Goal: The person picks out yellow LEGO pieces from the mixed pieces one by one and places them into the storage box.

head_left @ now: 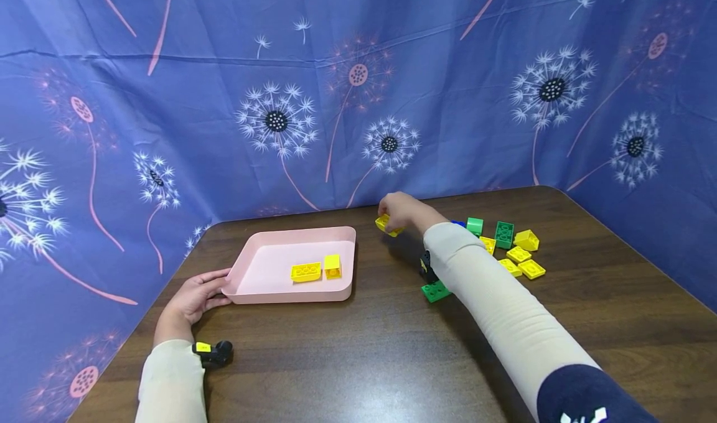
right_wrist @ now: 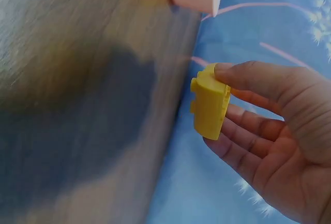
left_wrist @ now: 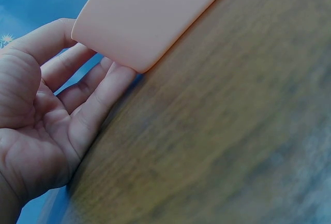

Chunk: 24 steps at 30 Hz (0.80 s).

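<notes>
In the head view my right hand point(head_left: 400, 210) pinches a yellow toy brick point(head_left: 386, 224) above the far part of the table, right of the pink tray. The right wrist view shows this yellow brick point(right_wrist: 209, 105) between thumb and fingers, studs facing away from the palm. Two more yellow bricks, one long point(head_left: 305, 272) and one smaller point(head_left: 332, 266), lie inside the pink tray point(head_left: 291, 297). My left hand point(head_left: 193, 295) is at the tray's left end. In the left wrist view, its mostly straight fingers point(left_wrist: 111, 87) touch the tray's corner from outside.
Right of the right forearm lie several loose bricks: yellow ones point(head_left: 531, 269), green ones point(head_left: 504, 234) and a partly hidden blue one. A flat green brick point(head_left: 435, 291) sits beneath the right forearm. Patterned blue cloth point(head_left: 448, 99) hangs behind the wooden table point(head_left: 347, 361).
</notes>
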Available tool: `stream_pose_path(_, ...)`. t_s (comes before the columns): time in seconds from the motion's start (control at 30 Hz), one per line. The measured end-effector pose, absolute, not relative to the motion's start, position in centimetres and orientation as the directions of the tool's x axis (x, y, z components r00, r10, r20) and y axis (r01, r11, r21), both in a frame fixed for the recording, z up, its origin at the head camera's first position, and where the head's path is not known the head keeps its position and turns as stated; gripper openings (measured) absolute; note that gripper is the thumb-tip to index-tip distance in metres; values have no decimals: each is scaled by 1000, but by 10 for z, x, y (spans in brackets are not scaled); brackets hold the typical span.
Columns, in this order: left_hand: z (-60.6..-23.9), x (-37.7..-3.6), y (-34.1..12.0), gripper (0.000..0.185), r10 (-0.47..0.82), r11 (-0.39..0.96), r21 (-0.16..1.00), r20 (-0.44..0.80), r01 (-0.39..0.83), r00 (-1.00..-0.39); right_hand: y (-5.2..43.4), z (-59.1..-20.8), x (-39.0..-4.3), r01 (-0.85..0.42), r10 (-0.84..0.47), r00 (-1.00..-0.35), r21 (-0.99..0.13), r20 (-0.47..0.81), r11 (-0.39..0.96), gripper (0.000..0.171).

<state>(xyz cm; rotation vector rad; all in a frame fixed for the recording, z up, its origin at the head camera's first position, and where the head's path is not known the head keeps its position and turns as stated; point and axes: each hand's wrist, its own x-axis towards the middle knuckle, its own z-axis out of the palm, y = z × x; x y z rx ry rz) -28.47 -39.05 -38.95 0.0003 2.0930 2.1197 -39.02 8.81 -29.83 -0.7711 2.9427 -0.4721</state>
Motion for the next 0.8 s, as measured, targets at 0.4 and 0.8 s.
stream_pose_path(0.4,-390,-286,-392,26,116,-5,995,-99,-100,-988,55,-273,-383,-571,-584,-811,-261,37,778,40)
stream_pose_path(0.8,-390,-286,-393,28,125,-26,993,-109,-113,-986,25,-267,-377,-587,-602,-798,-254,23,769,38)
